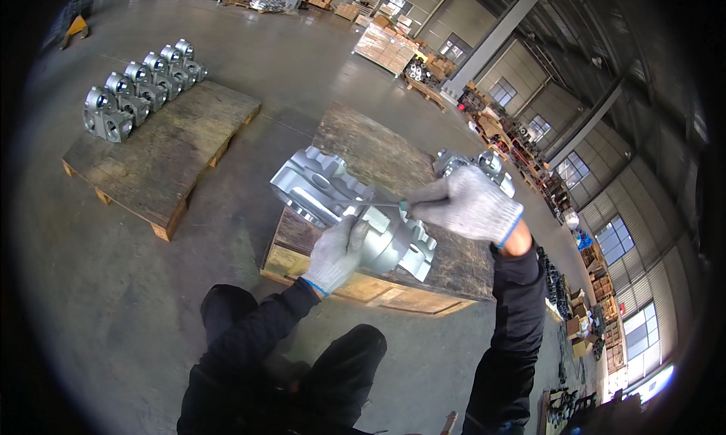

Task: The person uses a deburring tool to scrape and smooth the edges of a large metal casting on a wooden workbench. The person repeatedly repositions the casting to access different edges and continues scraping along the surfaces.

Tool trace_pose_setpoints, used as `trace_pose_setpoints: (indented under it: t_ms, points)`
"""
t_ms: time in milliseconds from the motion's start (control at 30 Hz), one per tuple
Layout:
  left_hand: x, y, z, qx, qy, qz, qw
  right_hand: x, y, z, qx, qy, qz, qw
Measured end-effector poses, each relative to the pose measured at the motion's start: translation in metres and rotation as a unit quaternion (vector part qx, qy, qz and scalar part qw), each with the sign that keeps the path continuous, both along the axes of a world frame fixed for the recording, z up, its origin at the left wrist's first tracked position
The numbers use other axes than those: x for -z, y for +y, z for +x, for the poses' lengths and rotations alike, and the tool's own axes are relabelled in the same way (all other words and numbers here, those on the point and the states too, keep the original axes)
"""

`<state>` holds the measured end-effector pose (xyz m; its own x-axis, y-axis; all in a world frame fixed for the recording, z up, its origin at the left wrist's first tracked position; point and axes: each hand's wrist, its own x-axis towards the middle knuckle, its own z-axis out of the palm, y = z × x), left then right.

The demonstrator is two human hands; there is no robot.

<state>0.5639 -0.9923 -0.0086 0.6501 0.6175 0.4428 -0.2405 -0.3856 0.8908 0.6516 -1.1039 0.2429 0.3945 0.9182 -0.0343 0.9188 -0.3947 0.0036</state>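
A large silver-grey metal casting (386, 242) lies on a wooden crate top (363, 133) in front of me, with round openings and lobed ends. My left hand (336, 252), in a white knitted glove with a blue cuff, grips its near side, thumb on top. My right hand (475, 204), gloved alike, is closed around a slim hand tool (382, 204). Green shows at the tool's handle, and its thin metal shaft reaches left across the casting. The tip's exact shape cannot be made out. Slight blur marks the right fingers.
More castings (491, 165) stand on the crate's far right, partly behind my right hand. To the left, a low wooden pallet (170, 151) bears a row of similar castings (140, 87). Cartons (386, 46) and loaded pallets line the hall's far and right sides.
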Motion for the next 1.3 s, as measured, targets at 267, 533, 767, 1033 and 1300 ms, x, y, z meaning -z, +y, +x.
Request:
trace_pose_setpoints:
  t_ms: [267,533,767,1033,1300]
  points:
    - [-0.007,0.02,0.01,0.07,0.009,-0.062,0.996,0.009,-0.001,-0.004,-0.083,-0.124,0.038,0.988]
    - [0.013,0.028,0.013,0.078,-0.019,-0.041,0.996,0.013,0.023,-0.034,-0.131,-0.226,0.032,0.965]
    - [0.012,0.028,0.022,0.066,-0.041,-0.005,0.997,0.006,0.016,-0.025,-0.093,-0.263,0.009,0.96]
    - [0.0,0.034,0.069,0.036,-0.048,-0.008,0.998,0.0,0.024,0.012,-0.053,-0.189,0.026,0.98]
    - [-0.02,0.048,0.107,0.033,-0.005,-0.004,0.999,0.015,0.035,0.04,-0.008,-0.276,0.021,0.961]
